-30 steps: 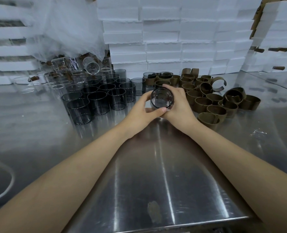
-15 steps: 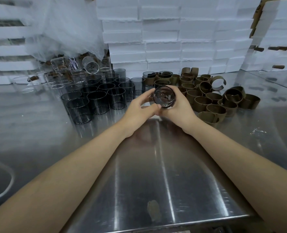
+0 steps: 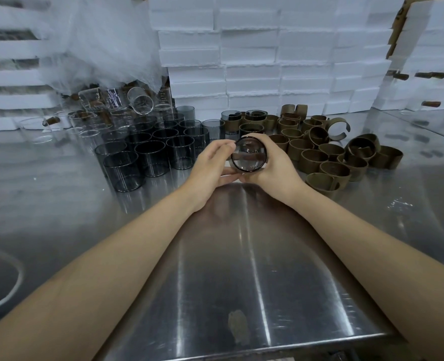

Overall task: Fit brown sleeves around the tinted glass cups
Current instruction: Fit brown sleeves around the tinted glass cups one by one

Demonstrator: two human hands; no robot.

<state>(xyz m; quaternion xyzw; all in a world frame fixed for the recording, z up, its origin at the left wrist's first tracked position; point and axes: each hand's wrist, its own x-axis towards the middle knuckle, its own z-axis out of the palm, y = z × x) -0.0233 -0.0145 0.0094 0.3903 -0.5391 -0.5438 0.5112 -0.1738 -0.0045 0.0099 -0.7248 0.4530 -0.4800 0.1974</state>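
Both hands meet above the steel table (image 3: pixel 241 269) and share one tinted glass cup (image 3: pixel 249 155). The cup is lifted off the surface and tipped so that its round mouth faces the camera. The right hand (image 3: pixel 278 168) wraps its fingers around the cup's far and right side, with the palm under it. The left hand (image 3: pixel 210 162) pinches the cup's left edge: the thumb lies below the rim and the fingertips curl onto it from above. A brownish band shows through the glass. It may be a sleeve on the cup's wall, but the tint and glare make that uncertain.

Just left of the left hand, a cluster of bare tinted cups (image 3: pixel 150 155) stands upright in rows. Beyond that cluster, further from the hand, clear glasses (image 3: pixel 140 101) lie and stand in a loose heap under crumpled plastic sheeting (image 3: pixel 98 40).

Just right of the right hand there is a pile of brown sleeves (image 3: pixel 327 157), most of them curled into rings. One open C-shaped sleeve (image 3: pixel 339 128) stands at the back of the pile. Directly beyond the two hands, a few cups already wearing sleeves (image 3: pixel 250 128) stand on the table. Stacked white foam boxes (image 3: pixel 252 61) form a wall behind everything.
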